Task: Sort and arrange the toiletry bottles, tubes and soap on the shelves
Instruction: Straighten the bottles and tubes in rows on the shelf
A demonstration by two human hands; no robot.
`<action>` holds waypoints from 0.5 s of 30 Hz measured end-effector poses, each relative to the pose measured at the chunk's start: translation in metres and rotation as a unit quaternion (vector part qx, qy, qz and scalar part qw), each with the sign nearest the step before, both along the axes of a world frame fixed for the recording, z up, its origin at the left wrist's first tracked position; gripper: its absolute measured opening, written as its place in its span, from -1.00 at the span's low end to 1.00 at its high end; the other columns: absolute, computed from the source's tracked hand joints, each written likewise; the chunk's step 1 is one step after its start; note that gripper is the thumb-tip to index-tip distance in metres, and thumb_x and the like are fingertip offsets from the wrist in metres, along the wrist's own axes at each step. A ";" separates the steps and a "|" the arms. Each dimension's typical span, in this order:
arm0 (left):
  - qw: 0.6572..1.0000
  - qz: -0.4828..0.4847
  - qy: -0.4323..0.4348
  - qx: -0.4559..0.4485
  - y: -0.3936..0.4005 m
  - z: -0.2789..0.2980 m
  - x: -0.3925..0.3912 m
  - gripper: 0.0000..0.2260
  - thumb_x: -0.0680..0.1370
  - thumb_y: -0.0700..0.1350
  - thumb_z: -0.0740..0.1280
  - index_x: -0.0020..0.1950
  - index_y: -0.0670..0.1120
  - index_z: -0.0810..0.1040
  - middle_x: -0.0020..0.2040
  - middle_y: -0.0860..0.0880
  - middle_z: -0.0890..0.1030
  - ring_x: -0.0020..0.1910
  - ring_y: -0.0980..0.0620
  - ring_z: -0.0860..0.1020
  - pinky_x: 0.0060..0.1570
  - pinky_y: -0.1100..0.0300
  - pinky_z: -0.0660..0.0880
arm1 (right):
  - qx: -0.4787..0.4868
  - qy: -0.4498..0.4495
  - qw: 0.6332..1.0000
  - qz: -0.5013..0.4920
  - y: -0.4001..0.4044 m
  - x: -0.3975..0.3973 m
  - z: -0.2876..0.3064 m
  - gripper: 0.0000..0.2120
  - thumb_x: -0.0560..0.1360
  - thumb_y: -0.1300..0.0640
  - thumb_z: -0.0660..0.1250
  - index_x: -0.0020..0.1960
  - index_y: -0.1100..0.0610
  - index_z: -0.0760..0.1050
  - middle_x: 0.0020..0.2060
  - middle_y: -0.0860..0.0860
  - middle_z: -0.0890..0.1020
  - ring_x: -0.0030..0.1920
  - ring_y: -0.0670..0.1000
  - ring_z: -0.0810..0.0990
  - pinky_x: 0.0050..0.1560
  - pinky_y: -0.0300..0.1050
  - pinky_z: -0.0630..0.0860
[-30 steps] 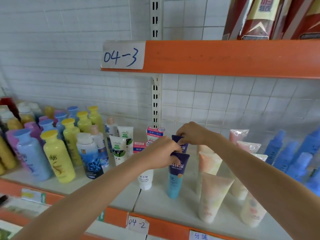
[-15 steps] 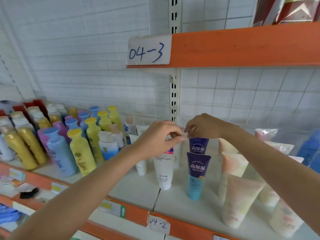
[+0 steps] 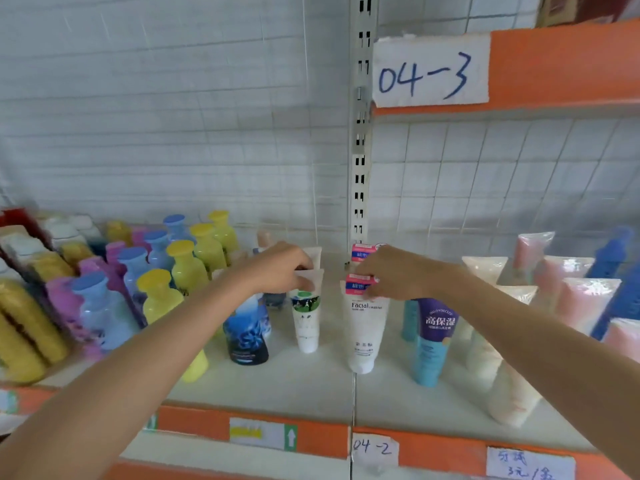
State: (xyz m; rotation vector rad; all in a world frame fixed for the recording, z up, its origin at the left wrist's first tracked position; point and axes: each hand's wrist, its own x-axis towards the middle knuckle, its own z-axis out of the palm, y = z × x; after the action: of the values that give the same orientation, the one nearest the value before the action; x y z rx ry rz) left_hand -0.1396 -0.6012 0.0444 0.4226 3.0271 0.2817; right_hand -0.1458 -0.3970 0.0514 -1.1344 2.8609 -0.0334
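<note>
Along the bottom of the frame runs the orange shelf edge [image 3: 322, 441], carrying a paper tag marked "04-2" [image 3: 373, 448] just right of centre and another handwritten tag [image 3: 530, 464] at the lower right. Two bare forearms rise from the lower corners toward the middle of the frame.

On the white shelf board [image 3: 277, 386], near the front, a purple and teal tube [image 3: 433, 341] stands cap-down right of centre, with pale cream tubes [image 3: 509, 400] beside it toward the right. At centre stands a white tube printed "Facial" [image 3: 363, 334], cap-down; the right hand [image 3: 394, 275] curls its fingers around the tube's flat pink and blue top end and pinches it. Just left of it is a smaller white tube with a green picture [image 3: 306, 320], also cap-down; the left hand [image 3: 277, 268] grips its top crimp between thumb and fingers. A dark blue bottle [image 3: 247, 334] stands just left of that tube, partly behind the left forearm.

Farther left, rows of yellow-capped yellow bottles [image 3: 187, 268] and blue-capped pale blue bottles [image 3: 104, 306] fill the shelf, with purple ones between them. At the right edge stand pink tubes [image 3: 585, 299] and blue bottles [image 3: 613, 251].

Behind is a white wire grid back panel, a slotted upright [image 3: 360, 133], and in the upper right an orange shelf with a tag reading "04-3" [image 3: 429, 71].
</note>
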 end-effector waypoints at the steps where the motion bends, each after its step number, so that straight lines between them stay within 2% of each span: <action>1: 1.000 -0.011 0.000 0.005 0.001 0.000 -0.001 -0.81 0.47 -0.04 0.38 -0.09 -0.16 0.62 -0.29 -0.05 0.56 -0.27 -0.02 0.50 -0.29 0.15 0.35 | 0.006 0.007 1.000 -0.011 0.000 0.002 0.001 -0.79 0.52 0.11 0.26 -0.03 0.27 0.52 -0.09 0.15 0.62 -0.10 0.09 0.55 -0.06 -0.08 0.43; 3: 0.999 -0.037 0.010 0.016 -0.001 -0.002 -0.002 -0.80 0.46 -0.04 0.39 -0.10 -0.18 0.65 -0.24 -0.12 0.62 -0.25 -0.06 0.55 -0.22 0.08 0.43 | 0.019 0.012 0.999 -0.029 -0.001 0.005 0.004 -0.80 0.52 0.11 0.26 -0.03 0.25 0.53 -0.11 0.11 0.62 -0.13 0.06 0.53 -0.05 -0.09 0.46; 5: 0.998 -0.057 0.018 0.023 -0.002 -0.005 -0.002 -0.80 0.46 -0.05 0.39 -0.13 -0.19 0.65 -0.28 -0.13 0.62 -0.29 -0.06 0.55 -0.23 0.06 0.43 | 0.030 0.020 0.998 -0.047 -0.003 0.008 0.005 -0.82 0.52 0.12 0.26 -0.06 0.24 0.53 -0.17 0.10 0.59 -0.20 0.02 0.46 -0.11 -0.13 0.43; 8: 0.996 -0.077 0.019 0.040 -0.003 -0.007 -0.001 -0.83 0.46 -0.07 0.39 -0.26 -0.15 0.61 -0.43 -0.02 0.49 -0.40 0.00 0.43 -0.37 0.18 0.33 | 0.029 0.016 0.995 -0.089 -0.006 0.012 0.004 -0.79 0.51 0.10 0.26 -0.10 0.26 0.52 -0.23 0.11 0.54 -0.22 0.04 0.46 -0.11 -0.06 0.46; 12: 0.995 -0.088 0.021 0.040 -0.006 -0.007 -0.003 -0.80 0.46 -0.05 0.38 -0.16 -0.19 0.63 -0.40 -0.02 0.50 -0.40 0.01 0.44 -0.37 0.18 0.35 | 0.037 0.020 0.990 -0.136 -0.011 0.014 0.003 -0.78 0.51 0.08 0.28 -0.16 0.25 0.48 -0.30 0.03 0.47 -0.21 0.03 0.45 -0.14 -0.10 0.41; 15: 0.993 -0.105 0.019 0.042 -0.007 -0.007 -0.002 -0.78 0.47 -0.07 0.38 -0.24 -0.23 0.57 -0.42 0.00 0.48 -0.41 0.04 0.43 -0.39 0.22 0.33 | 0.036 0.024 0.985 -0.168 -0.011 0.017 0.002 -0.79 0.51 0.07 0.28 -0.16 0.23 0.45 -0.33 -0.02 0.43 -0.20 0.01 0.44 -0.13 -0.11 0.42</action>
State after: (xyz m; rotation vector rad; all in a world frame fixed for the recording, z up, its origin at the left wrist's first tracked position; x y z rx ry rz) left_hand -0.1420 -0.6086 0.0379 0.7558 2.9801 0.3904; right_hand -0.1290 -0.4080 0.0530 -0.6370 3.0325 0.0815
